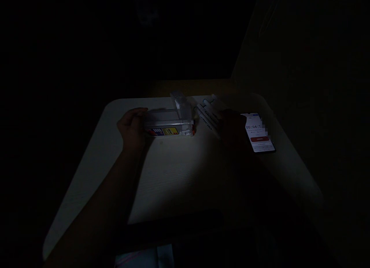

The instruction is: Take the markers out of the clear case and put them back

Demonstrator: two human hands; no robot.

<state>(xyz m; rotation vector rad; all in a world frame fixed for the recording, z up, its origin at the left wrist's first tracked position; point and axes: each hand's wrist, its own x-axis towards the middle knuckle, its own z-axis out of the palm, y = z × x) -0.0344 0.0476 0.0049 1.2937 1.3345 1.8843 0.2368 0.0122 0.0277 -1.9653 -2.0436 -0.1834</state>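
Observation:
In the head view, my left hand (132, 125) is closed around the left end of a clear plastic marker case (164, 123). The case lies on its side, with a yellow and blue label on the near face and its clear lid (182, 104) raised at the right end. A small red tip (193, 129) shows at that end. To the right, my right hand (232, 125) is in deep shadow, closed on several white markers (206, 115) that point up and left toward the case. Its individual fingers are hard to make out.
A lit phone (258, 133) showing a timer lies right of my right hand. Both hands are over a pale table (167, 175) with rounded corners. The surroundings are very dark, and my right arm casts shadow over the table's right side.

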